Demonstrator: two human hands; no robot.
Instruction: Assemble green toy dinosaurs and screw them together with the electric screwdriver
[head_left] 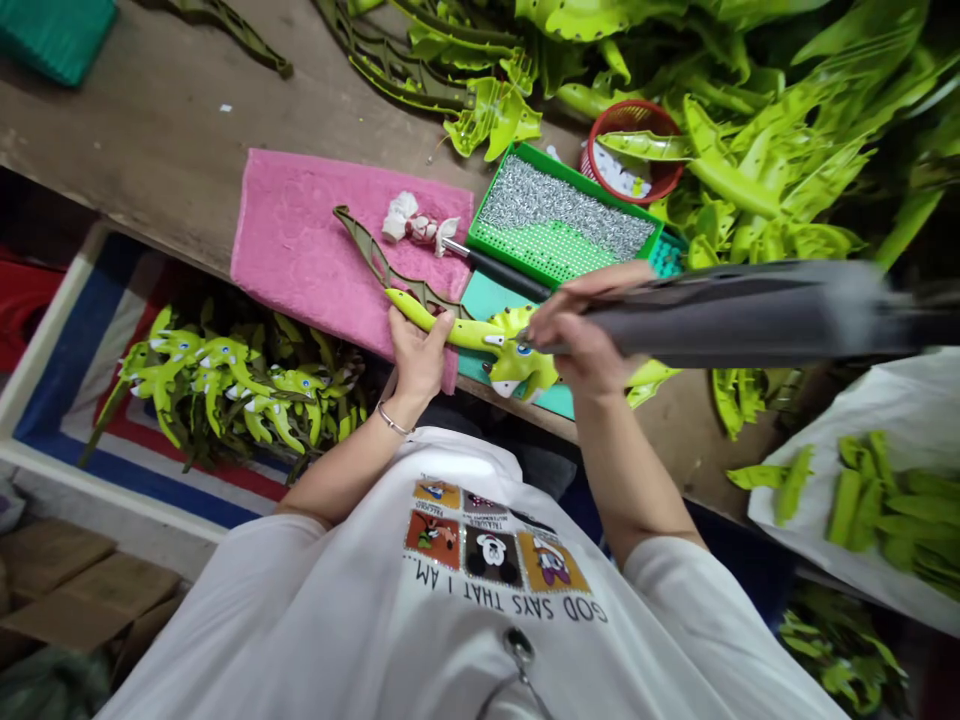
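Observation:
In the head view, a lime-green toy dinosaur [469,333] with a blue eye and white horns lies at the table's front edge, partly over a teal pad [480,297]. My left hand [421,350] grips its long tail end between thumb and fingers. Wrapped in my right hand [589,335] is a dark grey electric screwdriver [720,318], held nearly level. Its tip reaches the toy's head near the eye; whether it sits in a screw I cannot tell. Behind the toy lies a dark olive strip-shaped part [375,258]. My right fingers hide part of the toy.
A green tray [491,215] of small silver screws and a red basket [630,112] stand behind my hands. A black-handled tool [510,275] lies beside a pink towel [300,225]. Finished-looking toys [232,370] fill a bin at left; green shells [750,190] pile up at right.

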